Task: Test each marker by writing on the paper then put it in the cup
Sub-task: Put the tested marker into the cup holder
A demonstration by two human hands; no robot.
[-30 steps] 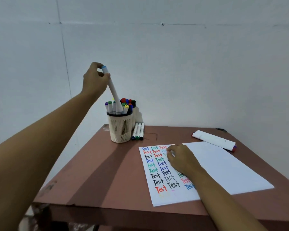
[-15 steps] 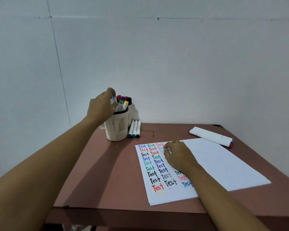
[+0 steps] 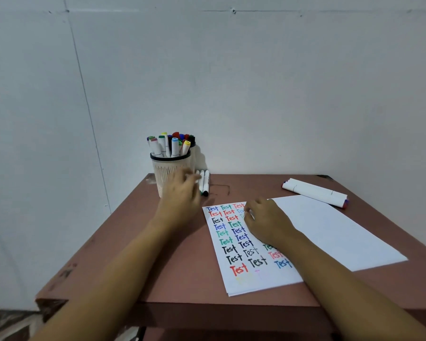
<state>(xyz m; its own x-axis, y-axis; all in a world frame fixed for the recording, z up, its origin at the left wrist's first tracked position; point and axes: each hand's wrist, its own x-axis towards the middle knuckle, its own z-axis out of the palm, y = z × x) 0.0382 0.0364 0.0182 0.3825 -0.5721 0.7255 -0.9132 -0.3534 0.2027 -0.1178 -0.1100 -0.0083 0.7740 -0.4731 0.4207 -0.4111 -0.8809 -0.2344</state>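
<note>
Bare room: plain wall [image 3: 256, 82], brown table [image 3: 170, 254]

One table [image 3: 177, 254] bore one paper [image 3: 330, 230]. Two hands showed: the left hand [image 3: 181, 195] and the right hand [image 3: 266, 221]. Two cups stood there, a front cup [image 3: 169, 168] and a rear cup [image 3: 193, 156]. At least seven cup markers [image 3: 174, 146] filled the front one; the exact count was unclear. Three loose markers [image 3: 205, 182] lay beside the cups. The white markers [image 3: 314, 190] at right were too bunched to count.
</note>
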